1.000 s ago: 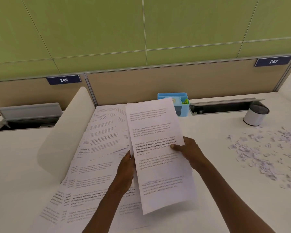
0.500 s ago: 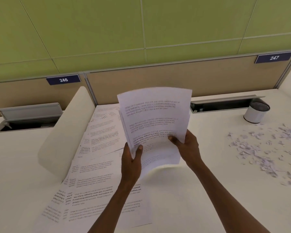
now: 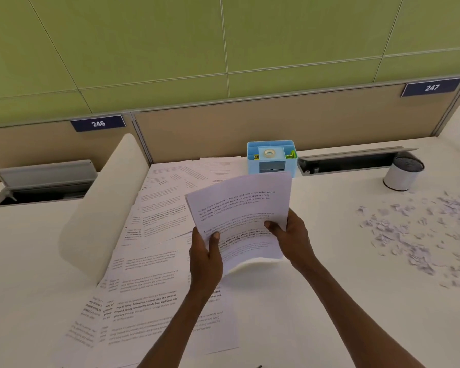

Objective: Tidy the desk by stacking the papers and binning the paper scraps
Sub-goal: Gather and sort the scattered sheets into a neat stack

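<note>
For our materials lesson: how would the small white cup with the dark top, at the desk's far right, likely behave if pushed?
The white cup stands upright on a flat base, so a low push would probably slide it across the smooth desk. It looks small and probably light, so a nudge near its rim might tip it. Being round, it would likely roll once tipped.

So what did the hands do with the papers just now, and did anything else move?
The left hand, which lay on the spread sheets, came up and took hold of the held papers, so both hands now grip them. The right hand kept its hold. The bundle was lifted upright, then tipped back lower. The spread papers, paper scraps, blue organizer and white cup stayed put.
</note>
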`<action>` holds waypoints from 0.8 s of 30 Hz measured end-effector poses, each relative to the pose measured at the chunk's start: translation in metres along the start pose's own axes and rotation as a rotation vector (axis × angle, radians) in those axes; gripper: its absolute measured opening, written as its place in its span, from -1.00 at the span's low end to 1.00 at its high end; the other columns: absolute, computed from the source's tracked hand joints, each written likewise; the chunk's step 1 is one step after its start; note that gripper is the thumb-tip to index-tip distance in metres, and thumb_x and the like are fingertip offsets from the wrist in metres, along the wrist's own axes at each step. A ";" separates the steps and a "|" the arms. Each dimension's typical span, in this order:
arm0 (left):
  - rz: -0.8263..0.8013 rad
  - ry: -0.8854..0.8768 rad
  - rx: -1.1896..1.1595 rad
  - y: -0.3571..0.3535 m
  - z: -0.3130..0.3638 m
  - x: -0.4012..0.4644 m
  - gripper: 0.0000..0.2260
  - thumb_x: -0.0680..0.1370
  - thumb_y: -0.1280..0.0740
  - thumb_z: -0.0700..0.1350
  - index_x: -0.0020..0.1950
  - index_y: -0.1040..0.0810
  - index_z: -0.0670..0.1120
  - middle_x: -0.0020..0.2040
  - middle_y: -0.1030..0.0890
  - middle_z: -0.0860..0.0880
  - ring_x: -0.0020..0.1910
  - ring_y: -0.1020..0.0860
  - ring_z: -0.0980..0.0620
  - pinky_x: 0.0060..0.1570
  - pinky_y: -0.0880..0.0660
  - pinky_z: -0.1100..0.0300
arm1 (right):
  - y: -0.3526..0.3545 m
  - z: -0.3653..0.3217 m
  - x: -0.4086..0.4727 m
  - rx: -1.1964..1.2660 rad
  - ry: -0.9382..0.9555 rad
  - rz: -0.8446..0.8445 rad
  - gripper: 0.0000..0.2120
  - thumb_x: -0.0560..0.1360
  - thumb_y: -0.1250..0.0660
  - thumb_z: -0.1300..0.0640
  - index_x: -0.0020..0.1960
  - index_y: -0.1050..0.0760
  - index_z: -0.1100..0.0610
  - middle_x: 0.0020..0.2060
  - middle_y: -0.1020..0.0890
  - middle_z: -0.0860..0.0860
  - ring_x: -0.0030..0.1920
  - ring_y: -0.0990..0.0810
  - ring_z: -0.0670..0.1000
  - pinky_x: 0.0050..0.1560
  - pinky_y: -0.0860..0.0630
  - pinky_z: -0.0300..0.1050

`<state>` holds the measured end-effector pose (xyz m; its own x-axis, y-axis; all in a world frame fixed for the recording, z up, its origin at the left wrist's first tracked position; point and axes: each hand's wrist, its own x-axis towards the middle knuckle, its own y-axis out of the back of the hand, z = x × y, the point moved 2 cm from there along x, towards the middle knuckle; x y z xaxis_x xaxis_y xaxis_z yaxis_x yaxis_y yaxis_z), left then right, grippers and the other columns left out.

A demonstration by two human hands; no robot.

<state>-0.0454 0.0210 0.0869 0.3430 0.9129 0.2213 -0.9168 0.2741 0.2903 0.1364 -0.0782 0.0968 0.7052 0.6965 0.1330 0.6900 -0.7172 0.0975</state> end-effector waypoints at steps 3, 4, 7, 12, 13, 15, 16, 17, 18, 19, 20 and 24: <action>0.003 -0.020 0.000 0.000 -0.004 -0.002 -0.60 0.62 -0.28 -0.13 0.44 -0.29 -0.06 0.24 -0.47 0.04 0.09 -0.50 0.22 -0.12 -0.49 0.54 | 0.000 0.004 -0.004 0.006 -0.005 -0.015 -0.68 0.50 -0.36 0.25 0.18 -0.51 -0.05 0.00 -0.66 -0.16 -0.04 -0.63 -0.17 -0.18 -0.53 -0.42; -0.007 -0.003 0.007 -0.001 -0.008 -0.005 -0.57 0.62 -0.30 -0.13 0.46 -0.28 -0.07 0.26 -0.46 0.03 0.11 -0.49 0.20 -0.07 -0.48 0.51 | -0.002 0.010 -0.009 -0.002 -0.026 -0.026 -0.68 0.49 -0.37 0.26 0.18 -0.50 -0.03 0.00 -0.66 -0.13 -0.02 -0.63 -0.14 -0.19 -0.53 -0.43; -0.032 0.053 0.014 -0.005 -0.023 -0.017 -0.55 0.62 -0.30 -0.16 0.47 -0.25 -0.08 0.32 -0.43 -0.02 0.24 -0.40 0.12 0.10 -0.42 0.42 | -0.007 0.031 -0.023 -0.027 -0.090 -0.032 -0.71 0.48 -0.37 0.30 0.16 -0.52 0.07 -0.01 -0.66 -0.07 0.01 -0.63 -0.07 -0.22 -0.50 -0.46; 0.013 0.037 0.011 -0.004 -0.027 -0.018 -0.55 0.62 -0.29 -0.16 0.48 -0.24 -0.07 0.26 -0.43 0.05 0.16 -0.44 0.17 -0.08 -0.42 0.58 | -0.005 0.027 -0.022 -0.052 -0.097 -0.015 -0.71 0.48 -0.36 0.27 0.14 -0.53 0.00 -0.04 -0.66 -0.16 -0.06 -0.61 -0.24 -0.22 -0.46 -0.50; 0.018 0.038 0.009 -0.005 -0.028 -0.018 -0.55 0.62 -0.30 -0.16 0.48 -0.25 -0.08 0.25 -0.43 0.06 0.16 -0.45 0.16 -0.09 -0.42 0.59 | -0.004 0.027 -0.022 -0.056 -0.097 -0.014 -0.71 0.48 -0.36 0.27 0.14 -0.52 0.00 -0.04 -0.66 -0.16 -0.06 -0.60 -0.26 -0.21 -0.46 -0.50; -0.006 0.057 0.018 -0.007 -0.034 -0.022 -0.58 0.62 -0.29 -0.17 0.46 -0.26 -0.10 0.23 -0.45 0.03 0.19 -0.48 0.06 -0.09 -0.45 0.55 | -0.005 0.035 -0.028 -0.064 -0.123 -0.015 -0.71 0.48 -0.36 0.30 0.13 -0.52 0.02 -0.05 -0.66 -0.14 -0.07 -0.61 -0.25 -0.23 -0.46 -0.50; -0.026 0.070 0.024 -0.009 -0.039 -0.026 -0.59 0.63 -0.28 -0.17 0.45 -0.27 -0.11 0.24 -0.46 0.00 0.22 -0.49 0.00 -0.03 -0.47 0.48 | -0.006 0.040 -0.032 -0.062 -0.144 -0.025 -0.70 0.48 -0.35 0.33 0.12 -0.51 0.03 -0.05 -0.66 -0.13 -0.06 -0.61 -0.23 -0.23 -0.46 -0.51; -0.040 0.083 0.024 -0.011 -0.043 -0.030 -0.60 0.63 -0.27 -0.18 0.45 -0.26 -0.12 0.26 -0.47 -0.03 0.25 -0.49 -0.03 0.04 -0.48 0.39 | -0.007 0.045 -0.036 -0.059 -0.165 -0.038 -0.69 0.48 -0.34 0.37 0.11 -0.51 0.03 -0.06 -0.65 -0.14 -0.05 -0.60 -0.21 -0.24 -0.47 -0.50; -0.043 0.095 0.021 -0.012 -0.046 -0.033 -0.59 0.63 -0.27 -0.18 0.46 -0.26 -0.12 0.27 -0.47 -0.05 0.26 -0.48 -0.04 0.07 -0.49 0.32 | -0.008 0.049 -0.038 -0.058 -0.182 -0.047 -0.68 0.47 -0.32 0.39 0.09 -0.51 0.03 -0.07 -0.65 -0.15 -0.05 -0.60 -0.20 -0.24 -0.47 -0.50; -0.033 0.106 0.020 -0.012 -0.048 -0.034 -0.59 0.63 -0.27 -0.18 0.46 -0.25 -0.11 0.27 -0.46 -0.05 0.25 -0.48 -0.04 0.06 -0.50 0.31 | -0.009 0.051 -0.040 -0.063 -0.192 -0.050 -0.68 0.47 -0.32 0.40 0.09 -0.51 0.04 -0.07 -0.65 -0.16 -0.06 -0.60 -0.22 -0.24 -0.48 -0.50; -0.019 0.109 0.022 -0.012 -0.049 -0.034 -0.60 0.63 -0.27 -0.17 0.44 -0.26 -0.08 0.26 -0.46 -0.04 0.22 -0.49 -0.03 0.00 -0.51 0.36 | -0.009 0.052 -0.039 -0.074 -0.195 -0.049 -0.67 0.47 -0.31 0.40 0.09 -0.52 0.04 -0.07 -0.65 -0.16 -0.07 -0.61 -0.24 -0.24 -0.48 -0.50; -0.024 0.124 0.036 -0.011 -0.051 -0.031 -0.59 0.63 -0.27 -0.19 0.45 -0.23 -0.08 0.22 -0.43 -0.01 0.13 -0.47 0.06 -0.23 -0.47 0.56 | -0.009 0.058 -0.038 -0.122 -0.206 -0.065 -0.68 0.47 -0.31 0.39 0.16 -0.52 0.12 -0.02 -0.66 -0.07 -0.06 -0.61 -0.26 -0.24 -0.45 -0.52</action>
<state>-0.0559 0.0049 0.0296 0.3346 0.9373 0.0977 -0.8999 0.2871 0.3282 0.1130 -0.0967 0.0339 0.6866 0.7226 -0.0798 0.7193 -0.6593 0.2189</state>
